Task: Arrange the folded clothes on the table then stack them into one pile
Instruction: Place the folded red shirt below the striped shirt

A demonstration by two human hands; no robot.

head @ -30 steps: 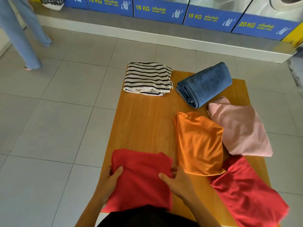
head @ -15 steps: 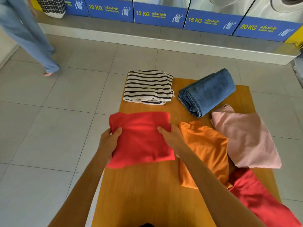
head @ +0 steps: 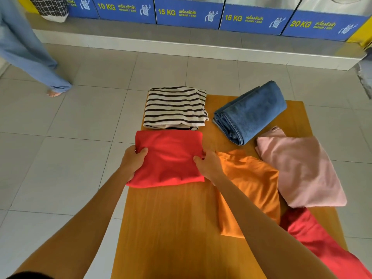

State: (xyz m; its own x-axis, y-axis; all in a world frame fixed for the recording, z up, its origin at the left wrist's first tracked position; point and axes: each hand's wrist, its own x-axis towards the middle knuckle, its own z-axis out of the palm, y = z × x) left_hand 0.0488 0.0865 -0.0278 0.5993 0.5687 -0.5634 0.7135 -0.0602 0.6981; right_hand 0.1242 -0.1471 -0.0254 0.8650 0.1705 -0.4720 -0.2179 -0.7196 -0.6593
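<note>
Left hand point(head: 133, 162) and right hand point(head: 207, 165) pinch the folded red shirt's point(head: 169, 158) 2 side edges, keeping it flat, lining it up beside the striped top point(head: 175, 107).

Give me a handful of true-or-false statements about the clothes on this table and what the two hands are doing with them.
1. Both hands grip the same folded red garment. True: the left hand holds its left edge, the right hand its right edge.
2. The striped top lies at the far left of the wooden table. True.
3. The folded jeans sit on top of the striped top. False: they lie beside it, to its right, apart from it.
4. All the clothes are already in one pile. False: they are spread over the table.
5. The pink garment lies to the right of the orange garment. True.
</note>
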